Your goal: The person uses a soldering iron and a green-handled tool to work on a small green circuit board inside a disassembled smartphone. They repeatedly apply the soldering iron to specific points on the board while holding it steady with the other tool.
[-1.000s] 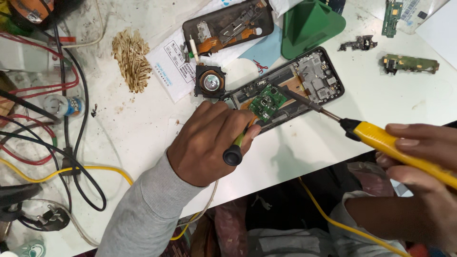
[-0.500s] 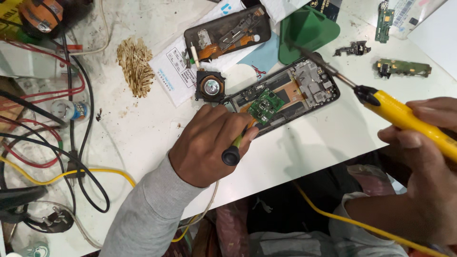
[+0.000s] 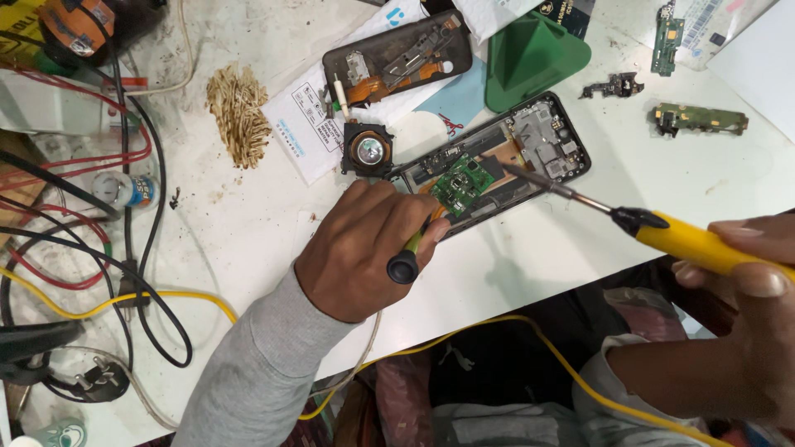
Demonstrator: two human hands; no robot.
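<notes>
1. Seen from above at a cluttered white workbench (image 3: pixel 248 223): opened phone chassis (image 3: pixel 497 170) lying diagonally at centre, small green circuit board (image 3: pixel 460 182) seated inside.
2. Left hand (image 3: pixel 364 248) clenched around a green-shafted, black-capped tool (image 3: pixel 406 263), its working end hidden towards the board.
3. Right hand (image 3: pixel 745 281) wrapped firmly round the yellow handle of a soldering iron (image 3: pixel 646 225), metal tip resting just beside the board's right edge.
4. Judged mid-step: soldering work at the board, held steady from the left.
5. Next move likely calling for a still tip and light, brief contact.
6. Nearby: second opened phone (image 3: pixel 397 58), green plastic stand (image 3: pixel 534 58), round camera module (image 3: pixel 368 151), brass wool (image 3: pixel 238 112), loose cables (image 3: pixel 124 248).
</notes>
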